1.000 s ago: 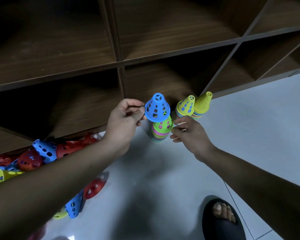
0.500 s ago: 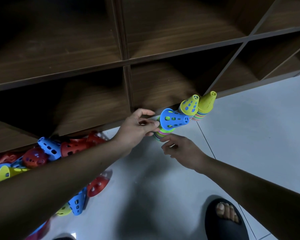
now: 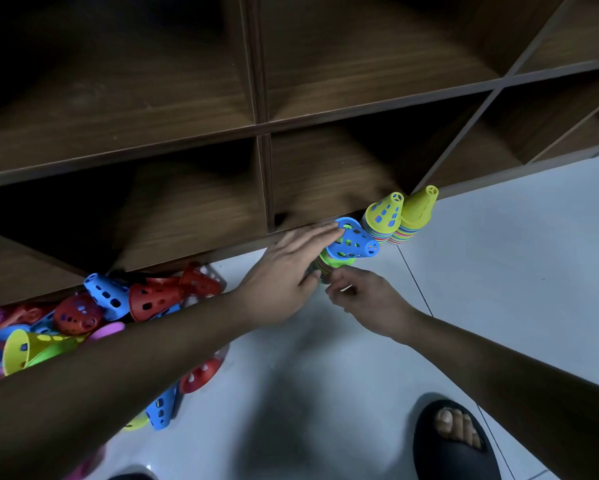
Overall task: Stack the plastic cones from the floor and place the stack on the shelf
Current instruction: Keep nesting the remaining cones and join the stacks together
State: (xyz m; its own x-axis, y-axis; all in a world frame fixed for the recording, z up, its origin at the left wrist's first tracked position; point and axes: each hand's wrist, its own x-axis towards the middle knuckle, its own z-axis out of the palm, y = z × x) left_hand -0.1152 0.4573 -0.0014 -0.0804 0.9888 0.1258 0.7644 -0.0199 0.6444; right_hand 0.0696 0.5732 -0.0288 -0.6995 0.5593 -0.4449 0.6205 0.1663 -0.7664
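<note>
1. Steadying the stack (image 3: 332, 262) low down, the right hand (image 3: 367, 303) curls its fingertips round the lowest rims, near the floor (image 3: 499, 271). It reads as a pinch, though the other hand hides part of the contact.
2. The left hand (image 3: 284, 268) is flat, fingers straight and close together, and their tips touch the wide rim of the blue cone (image 3: 355, 242).
3. The blue cone is not seated. It lies tipped over on the green top of the stack with its long axis nearly level. Its open mouth faces the left hand and its narrow tip points right, at the two yellow-topped stacks (image 3: 384, 216) just beside it.
4. The stack stands on the floor close to the bottom edge of the shelf (image 3: 263, 126), between the two hands.
5. The left hand is nearer the rim, so righting the cone likely falls to it. That means swinging the mouth down over the green tip while the right hand holds the base.
6. Loose cones (image 3: 145, 299) lie heaped along the shelf's foot, to the left.
</note>
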